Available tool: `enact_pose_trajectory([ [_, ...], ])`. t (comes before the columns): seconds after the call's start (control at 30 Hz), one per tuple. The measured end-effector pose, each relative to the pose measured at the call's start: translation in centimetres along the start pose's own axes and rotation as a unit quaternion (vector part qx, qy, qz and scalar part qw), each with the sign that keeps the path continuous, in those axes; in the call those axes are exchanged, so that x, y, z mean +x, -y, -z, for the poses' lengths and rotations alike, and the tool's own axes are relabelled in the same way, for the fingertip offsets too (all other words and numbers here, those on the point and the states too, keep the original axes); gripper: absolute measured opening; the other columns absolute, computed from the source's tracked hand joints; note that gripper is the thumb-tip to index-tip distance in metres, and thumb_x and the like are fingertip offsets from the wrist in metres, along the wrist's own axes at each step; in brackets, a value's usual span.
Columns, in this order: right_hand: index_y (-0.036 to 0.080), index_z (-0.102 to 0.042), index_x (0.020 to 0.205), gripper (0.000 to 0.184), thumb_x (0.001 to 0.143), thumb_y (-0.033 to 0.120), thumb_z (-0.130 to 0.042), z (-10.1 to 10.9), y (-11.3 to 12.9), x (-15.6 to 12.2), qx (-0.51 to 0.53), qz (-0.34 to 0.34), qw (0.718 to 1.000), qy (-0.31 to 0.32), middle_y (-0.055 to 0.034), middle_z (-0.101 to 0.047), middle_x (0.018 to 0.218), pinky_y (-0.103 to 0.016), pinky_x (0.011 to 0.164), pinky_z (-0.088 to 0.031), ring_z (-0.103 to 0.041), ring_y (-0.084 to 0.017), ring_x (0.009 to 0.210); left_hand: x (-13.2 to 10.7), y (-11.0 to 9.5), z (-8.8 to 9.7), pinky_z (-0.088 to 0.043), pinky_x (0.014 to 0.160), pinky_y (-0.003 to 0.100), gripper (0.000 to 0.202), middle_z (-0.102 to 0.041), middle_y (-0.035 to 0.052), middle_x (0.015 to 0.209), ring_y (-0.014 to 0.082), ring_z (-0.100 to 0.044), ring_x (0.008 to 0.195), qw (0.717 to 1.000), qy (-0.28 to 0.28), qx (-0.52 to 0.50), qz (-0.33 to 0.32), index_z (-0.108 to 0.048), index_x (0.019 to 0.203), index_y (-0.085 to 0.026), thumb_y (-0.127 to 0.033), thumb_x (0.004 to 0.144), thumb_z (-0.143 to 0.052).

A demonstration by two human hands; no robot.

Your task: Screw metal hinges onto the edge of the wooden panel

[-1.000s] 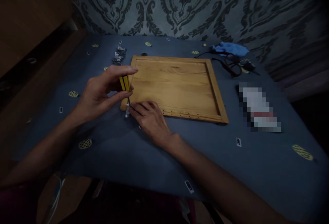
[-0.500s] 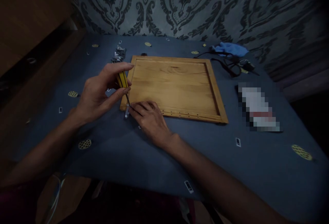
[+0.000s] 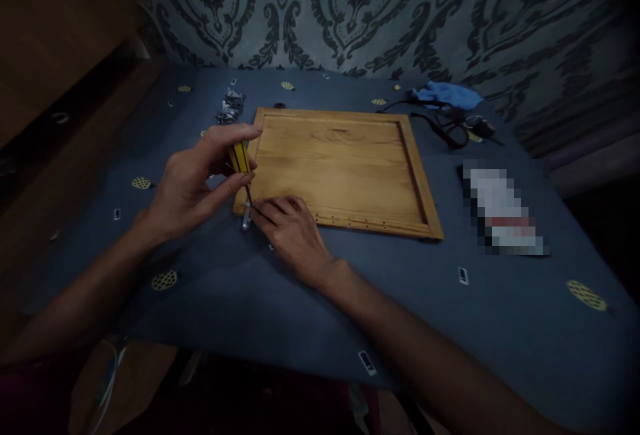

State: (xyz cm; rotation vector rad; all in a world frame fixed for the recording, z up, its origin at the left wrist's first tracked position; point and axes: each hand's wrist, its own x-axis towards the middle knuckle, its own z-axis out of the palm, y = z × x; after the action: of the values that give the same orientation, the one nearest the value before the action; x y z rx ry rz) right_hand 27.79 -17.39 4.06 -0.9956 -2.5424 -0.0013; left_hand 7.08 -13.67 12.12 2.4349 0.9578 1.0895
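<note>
A shallow wooden tray-like panel [image 3: 345,168] lies flat on the blue cloth. My left hand [image 3: 195,182] is closed around a yellow-handled screwdriver [image 3: 240,157], held upright with its tip down at the panel's near left corner. There my right hand [image 3: 290,232] rests on the cloth, its fingertips pressed on a small metal bracket [image 3: 247,217] against the panel's edge. A row of small holes runs along the panel's near rail.
A heap of metal hardware [image 3: 229,107] lies beyond the panel's far left corner. A blue cloth [image 3: 445,94] and dark cables [image 3: 453,128] sit at the back right, near a blurred packet [image 3: 503,212]. Patterned wallpaper rises behind the table.
The screwdriver handle has tilted slightly and my left fingers have shifted around it. My right hand and the bracket stay in place.
</note>
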Motion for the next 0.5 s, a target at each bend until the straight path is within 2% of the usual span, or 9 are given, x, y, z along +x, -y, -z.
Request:
enact_pose_trajectory([
  [0.17, 0.012, -0.070, 0.137, 0.033, 0.107, 0.013, -0.057, 0.00, 0.00, 0.00, 0.003, 0.003, 1.000, -0.004, -0.0136, -0.077, 0.131, -0.044, 0.098, -0.046, -0.064, -0.027, 0.119, 0.22, 0.14, -0.01, -0.070, 0.090, 0.036, 0.051, -0.068, 0.0017, 0.145, 0.0203, -0.079, 0.104, 1.000, -0.001, 0.005, -0.013, -0.054, 0.148, -0.042, -0.032, 0.101, -0.070],
  [0.27, 0.011, -0.069, 0.138, 0.034, 0.107, 0.012, -0.055, -0.03, 0.04, -0.04, -0.001, 0.006, 1.000, -0.007, -0.0142, -0.076, 0.132, -0.044, 0.098, -0.045, -0.063, -0.027, 0.121, 0.45, 0.20, -0.11, -0.070, 0.082, 0.033, 0.051, -0.068, 0.0023, 0.142, 0.0218, -0.076, 0.111, 0.999, -0.016, 0.034, -0.035, -0.055, 0.147, -0.040, -0.033, 0.100, -0.072],
  [0.37, 0.013, -0.070, 0.138, 0.034, 0.106, 0.011, -0.056, 0.04, 0.09, -0.04, 0.005, -0.001, 1.000, 0.000, -0.0139, -0.076, 0.133, -0.045, 0.100, -0.047, -0.063, -0.027, 0.122, 0.52, 0.22, -0.27, -0.070, 0.075, 0.033, 0.045, -0.071, 0.0035, 0.134, 0.0225, -0.075, 0.108, 0.995, -0.042, 0.062, -0.061, -0.057, 0.144, -0.035, -0.037, 0.101, -0.071],
  [0.5, 0.015, -0.071, 0.136, 0.034, 0.105, 0.011, -0.058, 0.24, 0.15, 0.03, 0.014, -0.008, 1.000, 0.004, -0.0134, -0.076, 0.132, -0.045, 0.099, -0.048, -0.064, -0.027, 0.121, 0.35, -0.02, -0.27, -0.071, 0.081, 0.036, 0.039, -0.072, 0.0013, 0.134, 0.0219, -0.076, 0.109, 0.996, -0.038, 0.068, -0.032, -0.058, 0.142, -0.038, -0.042, 0.104, -0.065],
])
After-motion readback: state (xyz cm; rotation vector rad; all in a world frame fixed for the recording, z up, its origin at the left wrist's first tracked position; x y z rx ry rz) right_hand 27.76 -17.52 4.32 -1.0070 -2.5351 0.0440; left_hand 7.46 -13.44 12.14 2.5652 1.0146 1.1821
